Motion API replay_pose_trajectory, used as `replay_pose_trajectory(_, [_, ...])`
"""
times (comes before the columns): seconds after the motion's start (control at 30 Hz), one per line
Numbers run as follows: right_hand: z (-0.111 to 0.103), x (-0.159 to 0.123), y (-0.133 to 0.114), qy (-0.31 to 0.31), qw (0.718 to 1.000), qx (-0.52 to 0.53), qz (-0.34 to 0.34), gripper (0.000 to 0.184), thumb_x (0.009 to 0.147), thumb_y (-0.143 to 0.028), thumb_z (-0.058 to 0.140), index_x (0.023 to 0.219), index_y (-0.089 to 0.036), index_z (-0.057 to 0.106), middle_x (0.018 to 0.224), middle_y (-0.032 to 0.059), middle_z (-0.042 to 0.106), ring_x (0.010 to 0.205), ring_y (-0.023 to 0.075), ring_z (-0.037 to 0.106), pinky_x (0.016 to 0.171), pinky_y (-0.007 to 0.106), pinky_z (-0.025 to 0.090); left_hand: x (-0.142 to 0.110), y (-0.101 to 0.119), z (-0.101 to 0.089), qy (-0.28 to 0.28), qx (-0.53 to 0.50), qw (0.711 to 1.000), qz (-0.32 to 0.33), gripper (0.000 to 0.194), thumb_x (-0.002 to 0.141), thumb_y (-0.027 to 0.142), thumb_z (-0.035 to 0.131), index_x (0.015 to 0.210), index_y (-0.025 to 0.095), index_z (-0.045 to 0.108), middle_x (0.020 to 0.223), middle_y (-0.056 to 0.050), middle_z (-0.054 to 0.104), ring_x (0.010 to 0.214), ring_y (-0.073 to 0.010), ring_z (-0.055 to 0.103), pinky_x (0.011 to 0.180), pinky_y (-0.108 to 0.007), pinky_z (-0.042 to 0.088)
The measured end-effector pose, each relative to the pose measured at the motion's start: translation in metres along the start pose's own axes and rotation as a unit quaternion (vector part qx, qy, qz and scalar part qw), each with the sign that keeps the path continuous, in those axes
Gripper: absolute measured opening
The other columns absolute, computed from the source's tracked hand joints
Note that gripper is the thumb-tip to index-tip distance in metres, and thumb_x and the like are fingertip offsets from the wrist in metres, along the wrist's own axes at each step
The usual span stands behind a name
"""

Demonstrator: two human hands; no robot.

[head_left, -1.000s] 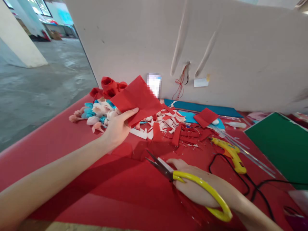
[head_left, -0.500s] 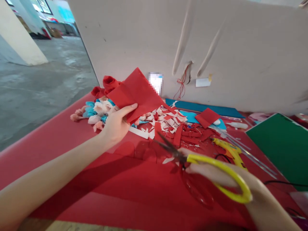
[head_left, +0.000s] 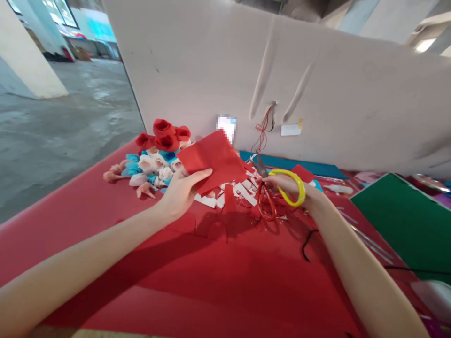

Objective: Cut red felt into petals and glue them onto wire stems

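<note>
My left hand pinches a square of red paper between thumb and fingers, raised over the table. My right hand grips scissors with one yellow and one red handle loop. Their blades point away, just right of the paper's right corner, apart from it as far as I can see. White and red paper scraps lie beneath, between the two hands. Beyond my left hand sit rolled red paper flowers, with pink, white and blue ones in front of them.
A red-covered table runs up to a pale upright panel. A teal strip lies along the panel's foot. At right are a green board, clear glue sticks, a small white bottle and a black cord.
My right hand has carried the scissors up and away toward the scraps and the paper's right side. The paper and my left hand sit slightly lower and further right in view.
</note>
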State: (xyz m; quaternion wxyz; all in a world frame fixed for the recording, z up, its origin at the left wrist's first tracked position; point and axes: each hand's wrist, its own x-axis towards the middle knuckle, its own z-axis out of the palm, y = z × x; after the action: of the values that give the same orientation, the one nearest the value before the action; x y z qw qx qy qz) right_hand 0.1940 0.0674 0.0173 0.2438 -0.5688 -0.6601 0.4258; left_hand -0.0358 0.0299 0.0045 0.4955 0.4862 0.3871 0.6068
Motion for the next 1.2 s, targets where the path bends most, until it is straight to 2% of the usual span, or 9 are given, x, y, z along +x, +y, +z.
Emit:
replay_pose_trajectory(0.1, [0.006,-0.022,-0.006,-0.04,0.999,0.01,0.003,0.032,0.09,-0.033,0.033,0.095,-0.012,0.056,0.072,0.004,0.06,0.066,0.015,0.059,0.063,0.031,0.049,-0.001,-0.002,0.0,-0.008,-0.082,0.996,-0.043,0.009,0.067,0.022,0.064,0.069,0.015,0.059,0.061,0.001,0.064,0.039,-0.0099,0.052,0.039,-0.024,0.046])
replay_pose_trajectory(0.2, [0.015,-0.051,-0.009,-0.015,0.999,-0.004,-0.03,0.024,0.083,-0.024,0.036,0.097,-0.018,0.054,0.077,0.0022,0.061,0.077,0.0163,0.058,0.072,0.029,0.047,-0.001,-0.003,0.0,0.006,-0.122,0.991,-0.048,0.011,0.07,0.021,0.065,0.08,0.018,0.06,0.073,0.003,0.067,0.05,-0.0105,0.059,0.041,-0.021,0.047])
replay_pose_trajectory(0.27, [0.021,-0.067,-0.009,0.003,0.998,-0.037,-0.041,0.021,0.077,-0.024,0.044,0.097,-0.02,0.052,0.078,0.0013,0.06,0.075,0.0176,0.057,0.069,0.03,0.046,-0.002,-0.002,0.0,0.011,-0.142,0.989,-0.048,0.015,0.072,0.021,0.064,0.087,0.021,0.06,0.084,0.005,0.068,0.062,-0.0119,0.063,0.046,-0.02,0.049])
replay_pose_trajectory(0.37, [0.03,-0.082,-0.005,0.021,0.994,-0.094,-0.051,0.016,0.078,-0.028,0.045,0.092,-0.021,0.05,0.079,0.0019,0.059,0.073,0.0189,0.056,0.069,0.031,0.043,-0.006,0.002,0.001,-0.002,-0.154,0.987,-0.043,0.017,0.074,0.02,0.063,0.091,0.022,0.061,0.095,0.004,0.068,0.076,-0.0142,0.064,0.052,-0.021,0.052])
replay_pose_trajectory(0.6, [0.048,-0.087,-0.001,-0.013,0.985,-0.154,-0.075,0.013,0.084,-0.025,0.037,0.09,-0.019,0.047,0.073,0.0008,0.056,0.063,0.0154,0.054,0.061,0.026,0.04,-0.015,-0.002,0.005,-0.04,-0.055,0.997,-0.044,0.016,0.072,0.026,0.065,0.084,0.015,0.063,0.093,-0.004,0.068,0.081,-0.0214,0.064,0.065,-0.029,0.054])
replay_pose_trajectory(0.7, [0.054,-0.089,-0.001,-0.007,0.987,-0.135,-0.081,0.014,0.085,-0.025,0.037,0.093,-0.019,0.047,0.074,0.0015,0.057,0.063,0.0154,0.054,0.06,0.026,0.04,-0.016,-0.004,0.004,-0.044,0.015,0.999,-0.018,0.017,0.07,0.028,0.066,0.082,0.015,0.064,0.094,-0.005,0.068,0.089,-0.0236,0.063,0.071,-0.03,0.054])
replay_pose_trajectory(0.83, [0.06,-0.091,0.002,0.002,0.991,-0.107,-0.077,0.016,0.086,-0.029,0.035,0.09,-0.019,0.047,0.075,0.0035,0.057,0.068,0.0175,0.055,0.059,0.027,0.04,-0.019,-0.001,0.004,-0.023,0.097,0.995,-0.002,0.018,0.069,0.031,0.067,0.08,0.017,0.066,0.093,-0.004,0.069,0.088,-0.0228,0.063,0.069,-0.027,0.054])
replay_pose_trajectory(1.0, [0.063,-0.093,0.004,0.003,0.995,-0.081,-0.052,0.026,0.087,-0.039,0.03,0.09,-0.018,0.045,0.065,0.0003,0.049,0.057,0.0142,0.045,0.054,0.027,0.037,-0.023,0.0,0.006,-0.029,0.1,0.995,-0.008,0.019,0.069,0.031,0.066,0.082,0.017,0.067,0.094,-0.005,0.069,0.087,-0.0238,0.064,0.067,-0.028,0.055])
replay_pose_trajectory(1.2, [0.064,-0.096,0.008,-0.013,0.996,-0.069,-0.054,0.03,0.088,-0.043,0.031,0.093,-0.018,0.047,0.063,-0.0015,0.046,0.053,0.0117,0.04,0.052,0.025,0.035,-0.024,-0.007,0.006,-0.035,0.074,0.996,-0.025,0.017,0.069,0.031,0.067,0.081,0.02,0.068,0.094,-0.003,0.069,0.089,-0.0228,0.064,0.07,-0.028,0.055])
